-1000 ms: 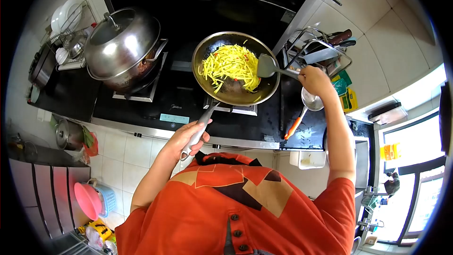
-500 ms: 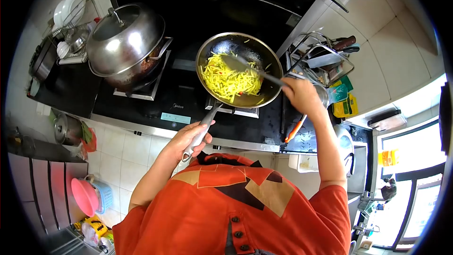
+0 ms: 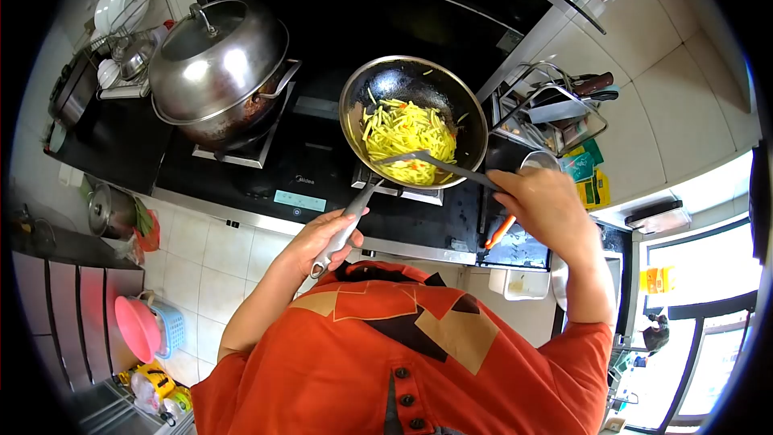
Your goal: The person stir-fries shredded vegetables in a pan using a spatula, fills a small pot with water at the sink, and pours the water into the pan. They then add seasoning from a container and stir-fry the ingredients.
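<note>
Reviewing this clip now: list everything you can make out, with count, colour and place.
Hob: one, black, centre
Pan: one, dark inside, hob's right side
Shreds: many, yellow-green, in pan
Spatula: one, grey, at the shreds
Lidded pot: one, silver, hob's left side
Knives: at least two, brown and black handles, upper right
Utensil: one, orange handle, right of hob
Packets: at least two, green and yellow, right
Plates: at least two, white, upper left
Basin: one, pink, lower left
Basket: one, light blue, beside basin
Shirt: one, orange-red, bottom centre
Left hand: one, bare, gripping pan handle
Right hand: one, bare, gripping spatula
Remaining edge clutter: unclear
</note>
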A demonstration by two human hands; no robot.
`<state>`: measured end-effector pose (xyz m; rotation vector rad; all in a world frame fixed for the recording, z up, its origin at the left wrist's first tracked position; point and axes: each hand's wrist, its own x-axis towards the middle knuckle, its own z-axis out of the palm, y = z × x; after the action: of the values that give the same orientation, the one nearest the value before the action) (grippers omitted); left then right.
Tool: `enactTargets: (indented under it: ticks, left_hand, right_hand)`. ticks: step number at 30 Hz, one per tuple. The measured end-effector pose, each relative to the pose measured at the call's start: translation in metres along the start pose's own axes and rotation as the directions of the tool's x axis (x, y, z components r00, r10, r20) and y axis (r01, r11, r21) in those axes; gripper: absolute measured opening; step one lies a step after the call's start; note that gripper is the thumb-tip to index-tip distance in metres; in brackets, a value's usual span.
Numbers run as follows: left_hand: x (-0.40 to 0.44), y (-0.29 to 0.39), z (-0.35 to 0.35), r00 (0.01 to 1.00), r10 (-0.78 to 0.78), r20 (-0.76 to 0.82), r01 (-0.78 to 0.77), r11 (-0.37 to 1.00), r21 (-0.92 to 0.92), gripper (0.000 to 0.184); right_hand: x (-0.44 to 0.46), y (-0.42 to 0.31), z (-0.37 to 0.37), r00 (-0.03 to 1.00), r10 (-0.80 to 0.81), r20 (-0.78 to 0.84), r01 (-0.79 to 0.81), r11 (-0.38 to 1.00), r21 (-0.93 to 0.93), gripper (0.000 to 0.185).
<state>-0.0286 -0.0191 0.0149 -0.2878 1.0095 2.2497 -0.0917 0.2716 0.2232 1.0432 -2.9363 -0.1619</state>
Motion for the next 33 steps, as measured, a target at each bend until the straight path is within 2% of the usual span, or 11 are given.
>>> enactTargets:
  ticks: [4,6,8,12,16,19,21,22,25,28,33]
  left_hand:
    - [0.002,-0.001,-0.003,1.000,0.008,0.013,-0.009,1.000,0.018,0.039]
    - [0.003,-0.002,-0.004,1.000,0.000,0.018,0.000,1.000,0.017,0.040]
    - [0.001,-0.002,0.000,1.000,0.013,-0.001,-0.013,1.000,-0.008,0.040]
    - [0.003,-0.003,-0.002,1.000,0.019,-0.001,-0.019,1.000,-0.004,0.039]
    - [0.001,-0.003,-0.001,1.000,0.014,-0.010,-0.014,1.000,0.023,0.040]
    - [0.000,-0.005,0.002,0.999,0.024,-0.026,-0.024,1.000,0.011,0.040]
    - [0.000,-0.005,0.003,0.999,0.034,-0.032,-0.035,0.999,-0.028,0.040]
    - [-0.001,-0.004,0.003,0.999,0.038,-0.027,-0.038,0.999,-0.014,0.039]
    - [0.003,-0.005,0.003,0.995,0.078,-0.059,-0.077,0.997,0.019,0.035]
    - [0.005,-0.007,0.000,0.993,0.088,-0.072,-0.086,0.996,0.034,0.031]
    - [0.002,-0.004,0.003,0.995,0.069,-0.066,-0.064,0.995,0.074,0.032]
  right_hand:
    - [-0.009,-0.007,0.005,0.991,0.066,0.115,-0.054,0.993,-0.103,0.011]
    - [0.019,0.002,0.052,0.986,0.064,0.153,-0.033,0.979,-0.202,0.005]
    - [0.041,0.017,0.084,0.996,0.082,-0.020,-0.084,0.970,-0.229,0.007]
    - [0.043,0.037,0.073,0.957,0.261,-0.127,-0.277,0.951,-0.139,0.013]
    - [0.078,0.054,0.109,0.965,0.224,-0.137,-0.241,0.963,-0.124,0.014]
    - [0.099,0.060,0.152,0.973,0.179,-0.146,-0.168,0.982,0.088,0.016]
    - [0.077,0.055,0.138,0.982,0.122,-0.145,-0.102,0.985,0.136,0.017]
    - [0.065,0.049,0.119,0.985,0.163,-0.055,-0.158,0.984,0.081,0.017]
    - [0.024,0.044,0.071,0.990,0.143,-0.018,-0.141,0.987,0.078,0.016]
    - [0.022,0.034,0.075,0.988,0.134,0.080,-0.131,0.990,-0.049,0.014]
    - [0.045,0.071,0.123,0.981,0.135,-0.137,-0.154,0.978,-0.143,0.012]
